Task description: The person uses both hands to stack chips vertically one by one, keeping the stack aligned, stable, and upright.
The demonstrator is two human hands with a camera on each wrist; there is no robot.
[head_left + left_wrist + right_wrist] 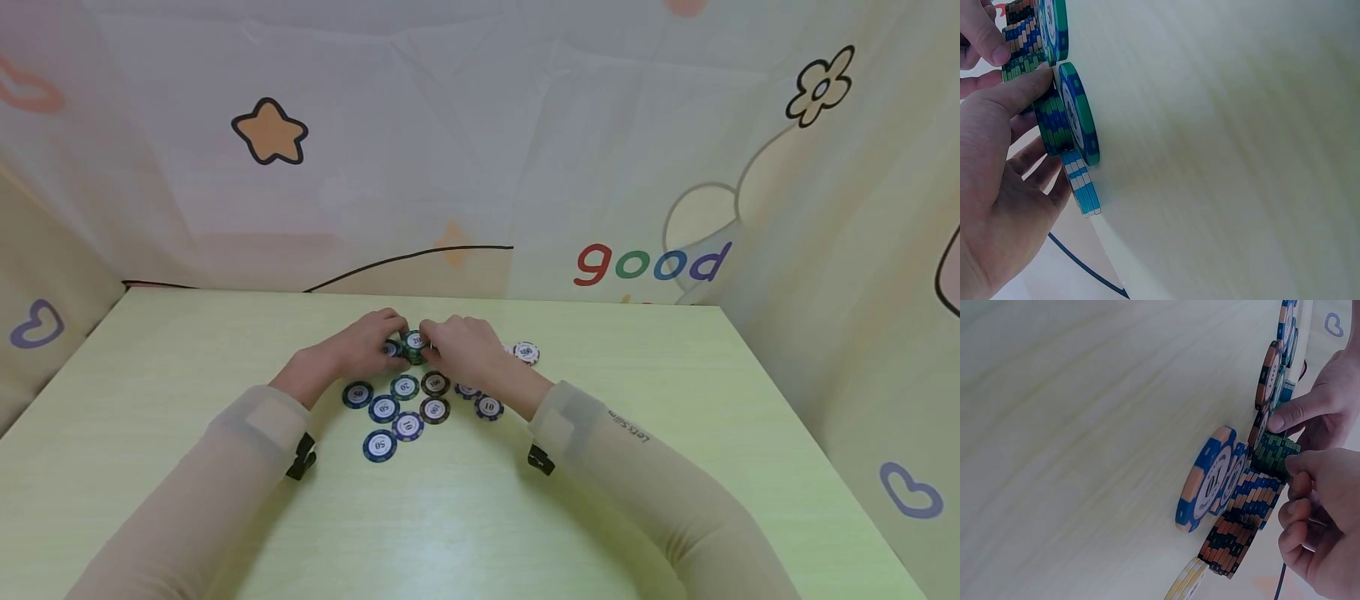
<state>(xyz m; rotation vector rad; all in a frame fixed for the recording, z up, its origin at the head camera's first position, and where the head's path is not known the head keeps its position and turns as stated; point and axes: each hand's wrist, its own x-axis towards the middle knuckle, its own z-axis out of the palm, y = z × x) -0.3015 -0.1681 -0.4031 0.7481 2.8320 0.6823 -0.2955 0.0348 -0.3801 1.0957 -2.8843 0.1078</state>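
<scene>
One green chip stack [414, 343], near the far edge of the table [637, 375], held between thumb and fingers of the left hand [363, 343], pinched at its side by the right hand [468, 346]. Wide room to either side; loose chips [407, 426] close in front. Blue stack [1254, 497] and brown stack [1229, 544] masked by the right hand in the head view; left-hand grip partly hidden behind chips.
</scene>
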